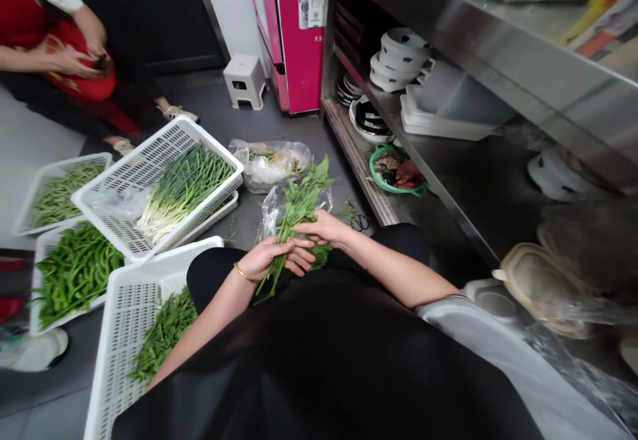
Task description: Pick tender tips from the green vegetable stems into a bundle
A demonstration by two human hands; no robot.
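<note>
Beans (64,191) are filling a crate (26,207) at left edge, mid-height. Co-worker (44,28) is holding a small dark object (101,62), upper left. Peppers (77,267) are lying in another crate (74,315) just below the beans. Scallions (184,181) are resting in an angled crate (199,217), left of center. Big crate (122,314), lower left, is holding cut greens (167,333). Stool (244,78) is standing near top, left of center. Left hand (276,254), wearing a bracelet (245,272), is clamping the stems (274,277) of a bunch (302,201) at frame center, thumb pressing against curled fingers. Clear bag (272,211) is lying right behind the bunch; a fuller bag (269,167) is sitting farther back. Right hand (326,227) is gripping the same bunch, thumb and index pinching below the leaves (316,177); can't tell how its other fingers are sitting. Fridge (302,61) is standing at top center. Pots (401,54) are sitting stacked on a metal rack (473,74), upper right. Green basket (393,189) is sitting below them, right of center.
</note>
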